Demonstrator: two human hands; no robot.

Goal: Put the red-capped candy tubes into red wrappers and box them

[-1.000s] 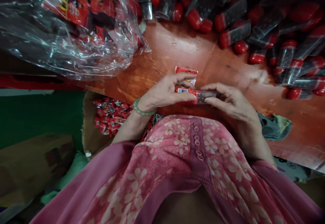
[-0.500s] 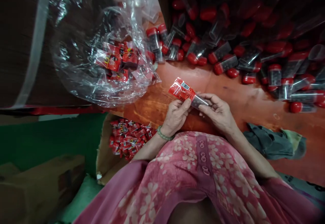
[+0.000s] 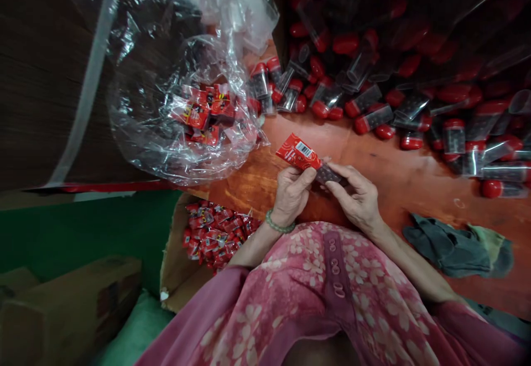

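Note:
Between my hands is a red printed plastic packet [image 3: 299,152] with a white barcode, tilted, its red end pointing up and left. The end toward my right hand is see-through and looks dark inside. My left hand [image 3: 291,193], with a green bead bracelet at the wrist, pinches the packet near its middle with the thumb on top. My right hand [image 3: 355,193] is closed on the see-through end, thumb and fingers pressed along it. The fingers beneath are partly hidden. Both hands are just above the reddish table [image 3: 390,161], close to my body.
A clear plastic bag [image 3: 145,153] with red printed pieces lies left. Many red-capped clear tubes [image 3: 373,117] are heaped at the back and right. An open carton [image 3: 176,255] below left holds small red packets [image 3: 215,233]. A dark cloth [image 3: 448,244] lies at right.
The view has shifted slightly, so most things appear lower and further right. The packet has turned a little, its barcode now facing up more squarely. Both hands keep their hold.

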